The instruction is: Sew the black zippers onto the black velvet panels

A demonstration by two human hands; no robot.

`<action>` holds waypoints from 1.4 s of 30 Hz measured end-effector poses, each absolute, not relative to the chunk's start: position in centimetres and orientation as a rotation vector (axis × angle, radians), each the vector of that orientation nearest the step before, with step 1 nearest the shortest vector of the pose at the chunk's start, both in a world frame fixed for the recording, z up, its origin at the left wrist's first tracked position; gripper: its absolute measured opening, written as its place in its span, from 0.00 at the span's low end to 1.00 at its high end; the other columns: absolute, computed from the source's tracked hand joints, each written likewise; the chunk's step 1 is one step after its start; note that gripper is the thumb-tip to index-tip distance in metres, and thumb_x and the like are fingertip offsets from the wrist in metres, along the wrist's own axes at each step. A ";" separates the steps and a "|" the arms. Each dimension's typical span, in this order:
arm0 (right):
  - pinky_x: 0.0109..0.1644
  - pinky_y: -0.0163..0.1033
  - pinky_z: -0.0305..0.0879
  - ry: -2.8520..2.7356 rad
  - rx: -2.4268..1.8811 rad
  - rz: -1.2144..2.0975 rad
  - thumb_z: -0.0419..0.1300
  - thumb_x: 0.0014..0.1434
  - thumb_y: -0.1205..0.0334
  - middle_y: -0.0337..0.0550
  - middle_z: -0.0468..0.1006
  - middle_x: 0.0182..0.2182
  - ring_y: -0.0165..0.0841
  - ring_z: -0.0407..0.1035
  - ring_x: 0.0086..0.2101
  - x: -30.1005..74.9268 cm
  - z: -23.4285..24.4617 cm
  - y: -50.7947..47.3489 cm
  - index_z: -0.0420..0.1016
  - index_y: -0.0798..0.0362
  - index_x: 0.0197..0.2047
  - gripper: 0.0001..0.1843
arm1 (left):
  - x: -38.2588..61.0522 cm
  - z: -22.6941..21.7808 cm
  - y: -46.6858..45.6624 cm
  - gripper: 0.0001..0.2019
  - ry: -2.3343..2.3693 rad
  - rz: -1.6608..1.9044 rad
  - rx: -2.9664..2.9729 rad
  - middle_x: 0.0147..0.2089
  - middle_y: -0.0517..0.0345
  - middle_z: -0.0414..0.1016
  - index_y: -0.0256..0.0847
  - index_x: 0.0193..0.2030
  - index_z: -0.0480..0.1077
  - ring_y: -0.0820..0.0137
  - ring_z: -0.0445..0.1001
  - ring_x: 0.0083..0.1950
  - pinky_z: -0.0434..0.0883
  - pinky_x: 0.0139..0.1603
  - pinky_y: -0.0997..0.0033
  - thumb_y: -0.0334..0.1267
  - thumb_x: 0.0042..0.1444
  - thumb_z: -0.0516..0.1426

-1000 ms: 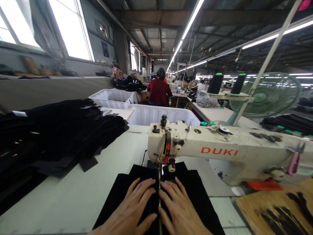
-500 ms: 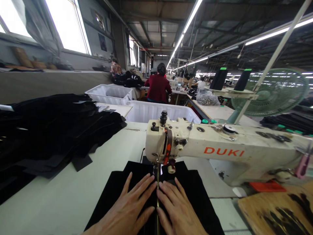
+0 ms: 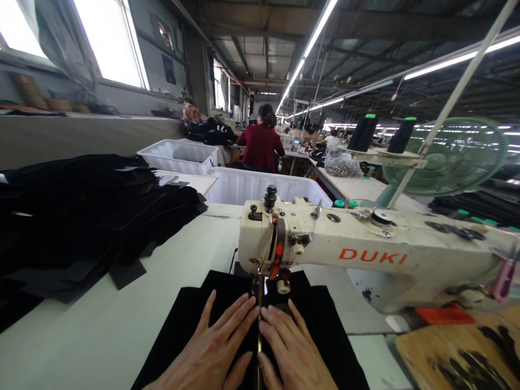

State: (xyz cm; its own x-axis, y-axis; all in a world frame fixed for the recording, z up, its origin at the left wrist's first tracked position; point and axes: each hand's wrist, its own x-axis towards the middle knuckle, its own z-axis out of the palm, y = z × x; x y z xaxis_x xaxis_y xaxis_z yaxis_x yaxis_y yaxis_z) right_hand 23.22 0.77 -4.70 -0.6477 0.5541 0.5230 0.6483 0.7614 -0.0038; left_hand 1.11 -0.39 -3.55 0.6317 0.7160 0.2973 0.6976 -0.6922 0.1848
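Observation:
My left hand [image 3: 215, 341] lies flat on black fabric [image 3: 323, 325], its fingers spread and pointing at the sewing machine [image 3: 325, 244]. On the other side of a gold-toothed zipper [image 3: 260, 338] rests my right hand [image 3: 290, 338], also flat, with its fingertips close to the zipper. The zipper runs lengthwise between both hands and up to the presser foot [image 3: 255, 284]. Under the machine head, the fabric's far end shows stepped corners. My palms and wrists cover part of the cloth, and its near end is out of view.
A stack of black cut pieces [image 3: 89, 227] spreads over the table's left side. White plastic bins [image 3: 268, 187] stand behind the machine. To the right are a wooden board [image 3: 459, 352], a red tray [image 3: 444, 315], pink-handled snips [image 3: 504, 279] and thread cones [image 3: 363, 134]. A person in dark red [image 3: 262, 143] sits ahead.
The view has shifted slightly, so the machine and fabric sit a little further left. Both hands stay flat beside the zipper, their thumbs slightly nearer to me.

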 end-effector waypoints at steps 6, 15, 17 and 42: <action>0.53 0.48 0.75 -2.433 -0.972 -0.286 0.56 0.61 0.65 0.44 0.76 0.56 0.40 0.73 0.52 23.5 -4.3 1.4 0.71 0.54 0.58 0.22 | 1.4 -2.9 -0.7 0.33 1.307 0.469 2.839 0.70 0.48 0.59 0.46 0.74 0.48 0.53 0.58 0.70 0.50 0.66 0.34 0.39 0.65 0.56; 0.58 0.52 0.71 -2.453 -1.042 -0.213 0.49 0.70 0.57 0.44 0.73 0.59 0.42 0.71 0.55 23.0 -4.6 2.9 0.69 0.54 0.61 0.21 | 1.2 -2.9 1.1 0.29 1.303 0.452 2.857 0.70 0.45 0.59 0.41 0.72 0.52 0.52 0.59 0.70 0.55 0.64 0.32 0.41 0.68 0.53; 0.59 0.56 0.69 -2.452 -1.090 -0.159 0.48 0.71 0.55 0.44 0.72 0.60 0.43 0.70 0.56 22.9 -4.6 3.2 0.68 0.53 0.62 0.22 | 1.1 -3.2 1.6 0.28 1.300 0.438 2.846 0.71 0.45 0.58 0.41 0.73 0.50 0.52 0.58 0.70 0.54 0.64 0.30 0.41 0.69 0.52; 0.69 0.57 0.48 -2.442 -1.139 0.420 0.52 0.63 0.72 0.48 0.72 0.54 0.38 0.64 0.57 23.7 -1.7 -1.4 0.73 0.51 0.53 0.17 | 0.4 -2.4 -4.0 0.37 1.208 0.337 2.674 0.75 0.46 0.45 0.44 0.75 0.44 0.51 0.45 0.74 0.53 0.68 0.39 0.55 0.66 0.54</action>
